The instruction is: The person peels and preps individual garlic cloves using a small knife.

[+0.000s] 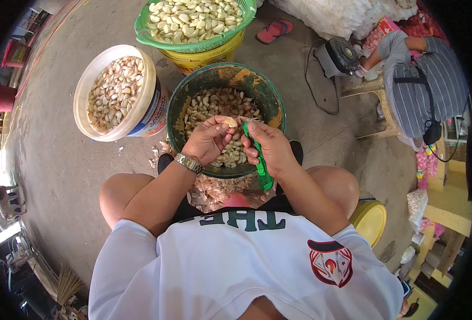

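Between the thumb and fingers of my left hand (208, 141) is a garlic clove (229, 122), with some brownish skin showing. My right hand (274, 148) is closed around a green-handled knife (263, 169); its handle points down toward my lap, and the blade is hard to make out. Both hands are close together over a dark green tub (270, 85). Inside the tub lie many garlic cloves (230, 154), paler ones nearer me and browner ones farther back. Loose garlic skins (220, 191) are heaped on the floor between my legs.
A white bucket (81, 114) of unpeeled cloves stands left of the tub. Behind it, a green basket (140, 29) of peeled cloves rests on a yellow bucket (214, 57). A fan-like appliance (338, 56) with a cord, a red slipper (275, 31) and a seated person (425, 85) are at right.
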`<control>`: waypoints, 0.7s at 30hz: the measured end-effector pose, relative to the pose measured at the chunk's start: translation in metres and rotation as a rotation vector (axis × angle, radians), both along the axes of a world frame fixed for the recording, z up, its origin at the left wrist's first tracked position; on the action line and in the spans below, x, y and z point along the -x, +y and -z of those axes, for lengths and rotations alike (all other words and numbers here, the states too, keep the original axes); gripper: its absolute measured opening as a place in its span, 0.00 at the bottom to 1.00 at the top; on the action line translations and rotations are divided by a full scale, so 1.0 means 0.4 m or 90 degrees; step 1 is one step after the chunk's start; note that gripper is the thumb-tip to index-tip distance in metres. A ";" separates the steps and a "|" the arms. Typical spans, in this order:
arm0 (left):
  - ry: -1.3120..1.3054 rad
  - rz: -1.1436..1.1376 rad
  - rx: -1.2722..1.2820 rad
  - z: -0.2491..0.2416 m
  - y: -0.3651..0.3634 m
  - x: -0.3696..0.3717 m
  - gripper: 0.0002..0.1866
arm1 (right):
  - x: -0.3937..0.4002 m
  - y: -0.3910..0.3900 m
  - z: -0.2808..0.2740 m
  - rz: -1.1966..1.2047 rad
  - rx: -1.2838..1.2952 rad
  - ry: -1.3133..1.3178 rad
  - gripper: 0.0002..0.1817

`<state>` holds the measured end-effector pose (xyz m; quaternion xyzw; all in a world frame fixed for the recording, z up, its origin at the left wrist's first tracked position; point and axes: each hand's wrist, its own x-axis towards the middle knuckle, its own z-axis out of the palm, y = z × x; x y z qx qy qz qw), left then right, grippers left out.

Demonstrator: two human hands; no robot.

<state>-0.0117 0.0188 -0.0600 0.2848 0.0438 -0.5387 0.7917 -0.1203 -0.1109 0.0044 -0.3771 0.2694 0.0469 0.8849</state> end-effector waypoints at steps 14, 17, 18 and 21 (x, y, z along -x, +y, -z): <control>-0.183 -0.046 -0.074 -0.031 -0.025 0.013 0.06 | 0.003 0.000 0.030 -0.089 0.322 -0.059 0.19; -0.182 -0.030 -0.059 -0.035 -0.021 0.008 0.06 | 0.002 -0.008 0.019 -0.073 0.193 -0.014 0.19; -0.168 -0.030 -0.055 -0.034 -0.021 0.006 0.06 | 0.001 -0.008 0.018 -0.063 0.165 -0.001 0.19; -0.131 -0.024 -0.058 -0.033 -0.019 0.006 0.06 | 0.001 -0.005 0.019 -0.028 0.115 0.030 0.19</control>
